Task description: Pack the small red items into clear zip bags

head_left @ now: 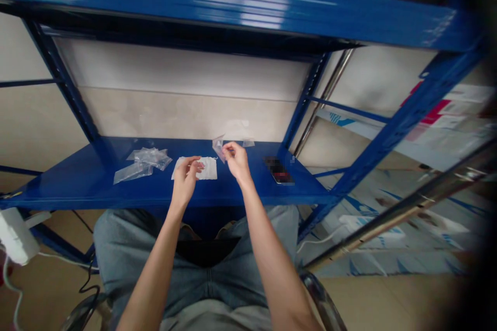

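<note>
Your right hand [236, 163] pinches a small clear plastic bag [218, 147] between thumb and fingertips; bag is thin, creased, held just above the blue steel shelf [66, 191]. Your left hand [186, 181] curls over a white paper sheet [207, 168]; can't tell if it's gripping.

A blue steel shelf [66, 191] is being used as the work surface here. A crumpled heap of clear plastic bags [145, 163] is left toward its left end, a white sheet [207, 168] is laid flat mid-shelf, and a small clear scrap [248, 143] is sitting near the back edge. A phone [278, 170] is parked on the right, its screen blurred out.
</note>
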Demonstrator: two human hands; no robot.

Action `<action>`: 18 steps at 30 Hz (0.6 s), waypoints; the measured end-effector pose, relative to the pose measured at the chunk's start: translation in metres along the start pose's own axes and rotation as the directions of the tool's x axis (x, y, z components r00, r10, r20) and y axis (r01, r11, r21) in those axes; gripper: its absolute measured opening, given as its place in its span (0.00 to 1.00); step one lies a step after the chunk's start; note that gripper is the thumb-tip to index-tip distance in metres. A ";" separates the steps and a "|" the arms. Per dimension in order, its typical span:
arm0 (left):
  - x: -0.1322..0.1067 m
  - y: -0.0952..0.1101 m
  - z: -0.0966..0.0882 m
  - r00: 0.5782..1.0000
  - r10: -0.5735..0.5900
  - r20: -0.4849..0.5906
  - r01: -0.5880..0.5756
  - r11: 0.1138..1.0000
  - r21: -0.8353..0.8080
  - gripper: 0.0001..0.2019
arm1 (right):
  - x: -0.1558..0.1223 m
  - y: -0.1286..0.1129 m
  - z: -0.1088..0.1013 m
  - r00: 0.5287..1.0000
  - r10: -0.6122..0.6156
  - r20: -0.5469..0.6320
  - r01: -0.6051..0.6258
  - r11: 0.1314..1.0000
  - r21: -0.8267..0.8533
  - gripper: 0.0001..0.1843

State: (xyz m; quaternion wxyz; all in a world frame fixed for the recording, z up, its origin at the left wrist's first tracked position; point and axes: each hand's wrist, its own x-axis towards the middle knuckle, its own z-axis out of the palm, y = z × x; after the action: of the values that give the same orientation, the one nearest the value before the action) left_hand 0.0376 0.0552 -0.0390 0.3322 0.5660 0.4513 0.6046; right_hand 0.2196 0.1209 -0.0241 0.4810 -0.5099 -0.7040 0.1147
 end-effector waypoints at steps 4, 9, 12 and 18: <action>-0.048 0.000 -0.019 0.984 -0.177 0.006 0.171 0.943 -0.286 0.19 | -0.089 -0.052 0.016 0.997 -0.070 0.012 0.064 0.956 0.285 0.07; -0.067 0.005 -0.041 0.987 -0.148 0.063 0.159 0.960 -0.229 0.18 | -0.127 -0.075 0.014 0.993 -0.101 0.065 0.092 0.988 0.128 0.12; -0.064 0.005 -0.040 0.984 -0.117 0.134 0.132 0.985 -0.113 0.15 | -0.120 -0.074 0.012 0.991 -0.106 0.081 0.102 0.994 0.050 0.14; -0.057 -0.016 -0.030 0.978 -0.132 0.159 0.133 0.991 0.005 0.13 | -0.115 -0.060 0.018 0.993 -0.058 0.099 0.063 0.997 -0.051 0.15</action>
State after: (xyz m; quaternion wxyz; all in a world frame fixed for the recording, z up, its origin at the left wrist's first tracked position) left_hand 0.0141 0.0038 -0.0742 0.4082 0.5801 0.4586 0.5353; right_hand 0.1704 0.0043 -0.0589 0.4353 -0.4952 -0.7445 0.1055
